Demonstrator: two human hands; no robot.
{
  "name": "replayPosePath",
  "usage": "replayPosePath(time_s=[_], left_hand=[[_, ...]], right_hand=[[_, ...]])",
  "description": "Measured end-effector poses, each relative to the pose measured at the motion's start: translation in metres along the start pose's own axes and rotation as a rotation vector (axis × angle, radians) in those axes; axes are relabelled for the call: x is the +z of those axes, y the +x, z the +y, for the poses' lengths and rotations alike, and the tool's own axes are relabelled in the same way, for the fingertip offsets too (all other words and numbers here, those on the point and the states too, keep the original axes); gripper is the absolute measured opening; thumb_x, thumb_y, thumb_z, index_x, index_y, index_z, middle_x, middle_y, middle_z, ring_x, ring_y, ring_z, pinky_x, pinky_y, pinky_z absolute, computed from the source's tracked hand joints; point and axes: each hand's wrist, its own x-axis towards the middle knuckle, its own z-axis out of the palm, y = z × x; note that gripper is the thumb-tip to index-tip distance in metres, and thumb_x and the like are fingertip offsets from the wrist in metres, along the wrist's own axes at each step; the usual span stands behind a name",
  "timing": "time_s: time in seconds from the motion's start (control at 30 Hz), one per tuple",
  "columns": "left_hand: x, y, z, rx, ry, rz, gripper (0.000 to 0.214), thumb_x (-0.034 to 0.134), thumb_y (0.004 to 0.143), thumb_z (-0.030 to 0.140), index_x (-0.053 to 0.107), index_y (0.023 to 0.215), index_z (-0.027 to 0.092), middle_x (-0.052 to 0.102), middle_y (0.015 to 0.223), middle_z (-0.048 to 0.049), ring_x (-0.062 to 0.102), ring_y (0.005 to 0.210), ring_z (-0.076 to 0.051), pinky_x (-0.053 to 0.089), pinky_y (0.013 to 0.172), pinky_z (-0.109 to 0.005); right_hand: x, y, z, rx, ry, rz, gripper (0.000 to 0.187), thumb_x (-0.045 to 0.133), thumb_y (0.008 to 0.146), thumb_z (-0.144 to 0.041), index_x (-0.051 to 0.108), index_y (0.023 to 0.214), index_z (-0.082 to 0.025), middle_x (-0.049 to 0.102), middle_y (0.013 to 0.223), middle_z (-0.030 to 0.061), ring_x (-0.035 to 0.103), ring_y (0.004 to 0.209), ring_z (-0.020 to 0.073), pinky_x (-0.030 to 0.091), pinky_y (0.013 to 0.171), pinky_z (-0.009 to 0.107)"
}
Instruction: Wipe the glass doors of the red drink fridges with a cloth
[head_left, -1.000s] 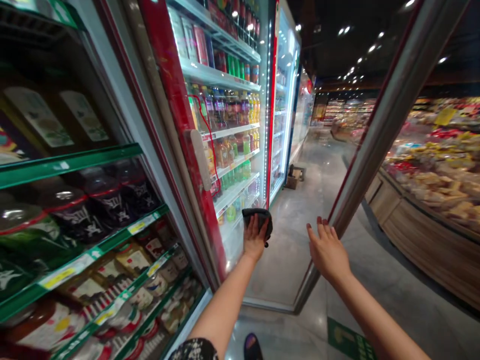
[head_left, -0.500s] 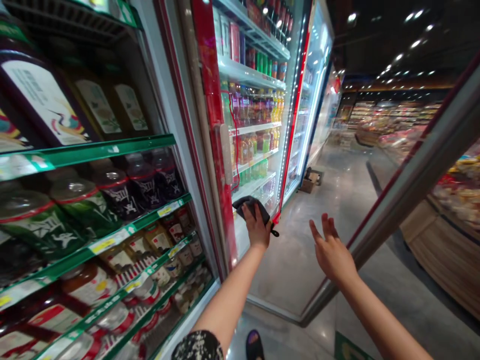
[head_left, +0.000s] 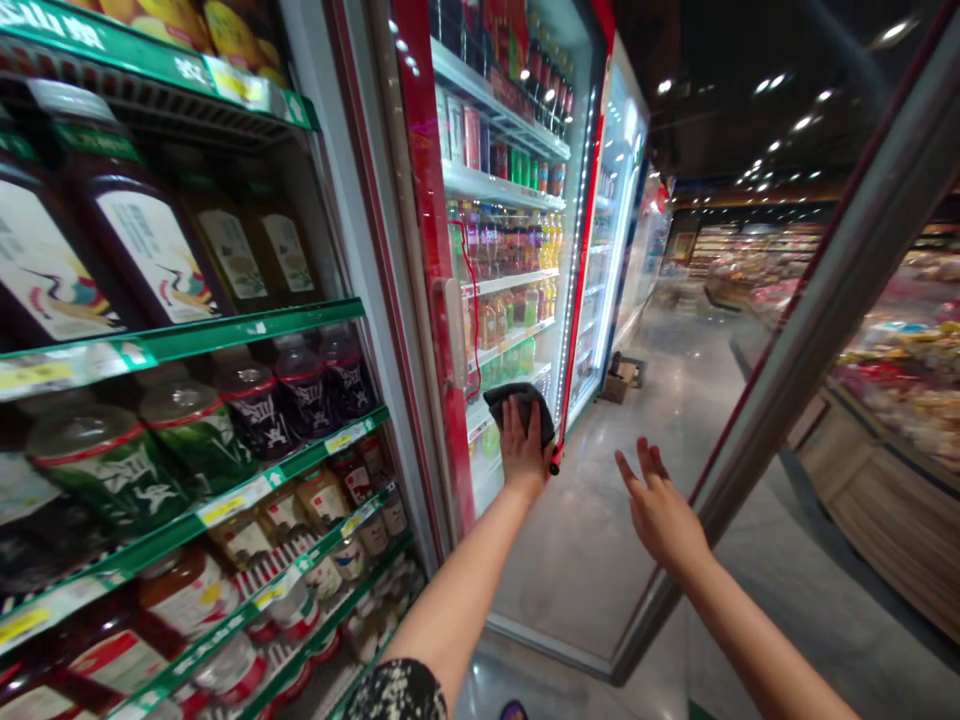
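My left hand [head_left: 525, 455] holds a dark grey cloth [head_left: 519, 412] under its fingers, pressed flat against the see-through glass of an open fridge door [head_left: 577, 585]. A small dark loop and a bit of red show at the cloth's lower right corner. To the right, my right hand [head_left: 664, 505] is open, fingers spread, by the door's metal frame [head_left: 739, 465]. Nothing is in that hand; whether its fingertips touch the glass I cannot tell.
On the left, green-edged shelves [head_left: 300, 480] hold bottled drinks and jars. A lit red-framed drinks fridge [head_left: 442, 200] stands beyond the glass. A small box [head_left: 619, 380] sits on the shiny floor farther along. At right is a wood-sided display [head_left: 855, 480] of packaged goods.
My left hand and the cloth have shifted slightly right across the glass. My right hand keeps nearly the same pose, still open. The view has tilted up a little, showing more of the upper shelves.
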Motion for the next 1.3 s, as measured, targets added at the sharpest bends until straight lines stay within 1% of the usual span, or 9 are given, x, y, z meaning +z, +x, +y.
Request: replayPosePath(time_s=[0.07,0.13,0.27,0.43,0.53,0.8,0.93,1.07,1.3], left_hand=[[-0.018,0.022,-0.009,0.09,0.048,-0.046,0.08,0.077,0.078,0.023,0.045,0.15,0.03,0.018,0.169,-0.0094,0.007,0.156,-0.033,0.016,0.127,-0.052],[-0.028,0.031,-0.018,-0.051,0.088,0.027,0.08,0.075,0.08,0.024,0.041,0.153,0.026,0.014,0.17,-0.0117,0.006,0.156,-0.033,0.019,0.126,-0.052],[-0.014,0.004,-0.015,-0.286,0.123,0.115,0.084,0.065,0.087,0.027,0.024,0.16,0.015,0.002,0.169,-0.0191,0.003,0.155,-0.037,0.026,0.123,-0.056],[-0.006,-0.02,0.0,0.455,0.113,-0.278,0.068,0.064,0.088,0.02,0.044,0.15,0.04,0.036,0.163,-0.0011,0.035,0.15,-0.025,0.025,0.125,-0.05],[-0.028,0.007,-0.004,0.626,0.145,-0.305,0.07,0.062,0.088,0.017,0.043,0.149,0.045,0.044,0.158,0.0051,0.042,0.146,-0.019,0.024,0.127,-0.044],[-0.06,0.049,-0.038,0.117,0.242,0.001,0.086,0.08,0.078,0.029,0.04,0.154,0.03,0.02,0.168,-0.0125,0.021,0.154,-0.036,0.031,0.121,-0.057],[-0.068,0.049,-0.071,0.139,0.248,-0.005,0.081,0.079,0.078,0.023,0.045,0.151,0.03,0.028,0.165,-0.0149,0.024,0.153,-0.034,0.033,0.12,-0.054],[-0.104,0.09,-0.088,0.158,0.241,0.065,0.077,0.077,0.08,0.024,0.046,0.15,0.027,0.027,0.166,-0.0162,0.02,0.154,-0.034,0.028,0.122,-0.056],[-0.156,0.192,-0.023,0.211,0.129,0.273,0.083,0.069,0.086,0.03,0.03,0.158,0.022,0.004,0.17,-0.0147,-0.002,0.156,-0.033,0.015,0.124,-0.061]], right_hand=[[0.0,0.002,0.0,0.011,0.015,-0.001,0.1,0.044,0.089,0.001,-0.023,0.153,-0.039,-0.02,0.166,0.0033,0.023,0.152,0.0375,0.054,0.105,0.044],[0.002,0.003,-0.001,0.013,0.033,0.003,0.102,0.044,0.088,0.003,-0.022,0.153,-0.038,-0.02,0.166,0.0031,0.02,0.153,0.036,0.052,0.107,0.044],[0.008,0.006,-0.001,0.022,0.05,0.014,0.104,0.045,0.085,0.005,-0.02,0.154,-0.037,-0.018,0.167,0.0043,0.017,0.153,0.035,0.051,0.109,0.044],[0.014,0.008,0.004,0.035,0.038,-0.01,0.102,0.041,0.085,0.007,-0.016,0.155,-0.039,-0.013,0.167,0.0046,0.02,0.153,0.0331,0.056,0.103,0.042],[0.016,0.01,0.007,0.041,0.04,-0.017,0.103,0.041,0.083,0.009,-0.013,0.156,-0.039,-0.009,0.168,0.0048,0.022,0.152,0.032,0.058,0.098,0.041],[0.03,0.016,0.011,0.01,0.072,0.049,0.106,0.037,0.079,0.012,-0.011,0.155,-0.042,-0.008,0.169,0.0017,0.018,0.154,0.0288,0.053,0.106,0.041],[0.038,0.018,0.01,0.022,0.062,0.06,0.105,0.039,0.079,0.011,-0.007,0.157,-0.041,-0.005,0.169,0.0034,0.021,0.153,0.0282,0.051,0.108,0.042],[0.04,0.018,0.01,0.027,0.05,0.08,0.107,0.04,0.077,0.013,-0.006,0.157,-0.042,0.0,0.169,0.0037,0.026,0.151,0.0271,0.048,0.111,0.043],[0.035,0.018,0.002,0.02,0.026,0.135,0.112,0.04,0.074,0.016,-0.007,0.158,-0.041,0.002,0.169,0.005,0.024,0.151,0.0281,0.045,0.114,0.044]])
